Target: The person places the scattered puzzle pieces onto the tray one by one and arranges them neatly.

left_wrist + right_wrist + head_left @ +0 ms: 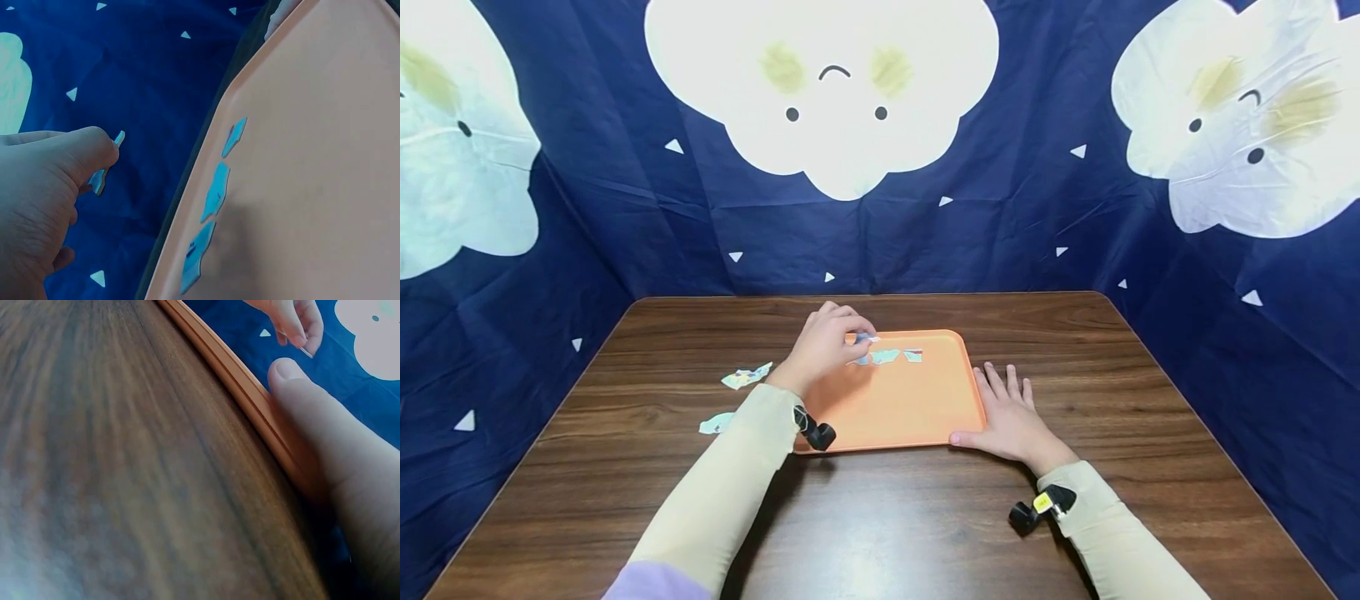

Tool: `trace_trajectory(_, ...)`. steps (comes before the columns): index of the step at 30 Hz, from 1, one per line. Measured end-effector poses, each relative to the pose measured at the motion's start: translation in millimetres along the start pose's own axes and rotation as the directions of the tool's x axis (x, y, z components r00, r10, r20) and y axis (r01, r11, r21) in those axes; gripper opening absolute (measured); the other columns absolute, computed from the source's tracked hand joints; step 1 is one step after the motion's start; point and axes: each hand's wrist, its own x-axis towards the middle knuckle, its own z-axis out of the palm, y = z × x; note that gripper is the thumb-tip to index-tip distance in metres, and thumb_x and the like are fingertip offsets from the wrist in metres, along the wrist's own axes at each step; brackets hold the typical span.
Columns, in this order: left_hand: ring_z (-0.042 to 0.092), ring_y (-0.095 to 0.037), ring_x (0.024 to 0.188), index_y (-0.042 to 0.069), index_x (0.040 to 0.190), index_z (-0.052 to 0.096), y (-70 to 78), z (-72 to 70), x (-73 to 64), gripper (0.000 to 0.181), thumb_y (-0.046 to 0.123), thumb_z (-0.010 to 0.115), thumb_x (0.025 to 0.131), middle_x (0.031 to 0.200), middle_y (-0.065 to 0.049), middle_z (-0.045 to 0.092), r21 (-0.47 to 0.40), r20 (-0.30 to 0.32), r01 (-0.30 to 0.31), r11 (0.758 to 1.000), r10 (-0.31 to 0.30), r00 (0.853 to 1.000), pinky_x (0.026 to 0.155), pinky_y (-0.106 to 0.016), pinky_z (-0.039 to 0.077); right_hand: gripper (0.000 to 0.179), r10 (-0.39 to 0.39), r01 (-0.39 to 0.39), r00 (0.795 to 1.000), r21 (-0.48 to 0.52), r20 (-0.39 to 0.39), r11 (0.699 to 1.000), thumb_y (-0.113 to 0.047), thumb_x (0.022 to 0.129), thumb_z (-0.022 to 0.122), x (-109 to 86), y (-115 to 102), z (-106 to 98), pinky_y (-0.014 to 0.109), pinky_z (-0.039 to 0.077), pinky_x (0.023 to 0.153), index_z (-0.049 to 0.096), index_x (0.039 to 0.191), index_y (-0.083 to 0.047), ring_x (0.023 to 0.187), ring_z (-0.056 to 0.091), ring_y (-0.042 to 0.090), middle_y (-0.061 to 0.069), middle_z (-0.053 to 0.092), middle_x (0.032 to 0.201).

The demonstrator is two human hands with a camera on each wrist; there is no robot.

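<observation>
My left hand (pixel 829 340) is raised over the far left part of an orange tray (pixel 910 408). Between thumb and fingers it pinches a thin, flat, light-blue puzzle piece (pixel 98 180) with an irregular outline, partly hidden by the fingers. Along the tray's far edge lie three similar pieces in a row: a left piece (pixel 197 257), a middle piece (pixel 885 357) and a right piece (pixel 913 355). My right hand (pixel 1009 421) rests at the tray's right side with fingers spread on the table, the thumb along its near right corner.
On the wooden table (pixel 1105 400), left of the tray, lie a multicoloured piece (pixel 747 376) and a pale blue piece (pixel 716 423), the latter partly behind the left sleeve. A dark blue curtain (pixel 865 242) with white clouds surrounds the table's back and sides.
</observation>
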Motion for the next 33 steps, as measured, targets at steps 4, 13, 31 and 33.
trace_trajectory(4, 0.045, -0.019, 0.098, 0.026, 0.104, 0.077, 3.8, 2.4, 7.6, 0.012, 0.024, 0.071, 0.094, 0.105, 0.007, 0.065, -0.018, 0.041, 0.013, 1.000, -0.012, 0.999, 0.093, -0.045, 0.036, 0.130, -0.002, 0.002, 1.000, 0.000, 0.006, 1.000, -0.085, 0.070, 0.063, 0.1, 1, 1, 0.072, 0.002, 0.114, 0.018, 0.161, -0.004, 0.150, 0.000, 0.053, 0.024, 0.015, 0.165)
trace_trajectory(13, 0.047, -0.020, 0.101, 0.026, 0.105, 0.076, 11.3, 10.3, 22.3, 0.013, 0.025, 0.070, 0.093, 0.108, 0.006, 0.067, -0.033, 0.054, -0.006, 0.999, 0.007, 0.998, 0.094, -0.047, 0.039, 0.132, -0.009, 0.009, 1.000, -0.011, 0.009, 1.000, -0.087, 0.069, 0.062, 0.4, 1, 0, 0.071, 0.003, 0.114, 0.017, 0.161, -0.004, 0.150, 0.002, 0.052, 0.024, 0.015, 0.165)
trace_trajectory(31, 0.046, -0.017, 0.098, 0.027, 0.108, 0.076, 29.3, 31.7, 48.2, 0.014, 0.030, 0.069, 0.095, 0.105, 0.010, 0.067, -0.074, 0.094, -0.010, 0.997, 0.017, 0.995, 0.092, -0.044, 0.038, 0.130, -0.008, 0.008, 1.000, 0.021, 0.003, 1.000, -0.084, 0.069, 0.065, -0.3, -2, -1, 0.072, 0.002, 0.113, 0.019, 0.161, -0.004, 0.150, 0.003, 0.053, 0.026, 0.016, 0.164)
trace_trajectory(33, 0.046, -0.017, 0.099, 0.026, 0.108, 0.076, 31.4, 33.9, 50.8, 0.015, 0.029, 0.069, 0.095, 0.105, 0.009, 0.068, -0.078, 0.101, -0.013, 0.997, 0.021, 0.995, 0.092, -0.044, 0.038, 0.130, -0.007, 0.007, 1.000, 0.020, 0.005, 1.000, -0.084, 0.069, 0.065, 0.1, -2, -2, 0.072, 0.002, 0.114, 0.019, 0.161, -0.004, 0.150, 0.003, 0.053, 0.026, 0.016, 0.165)
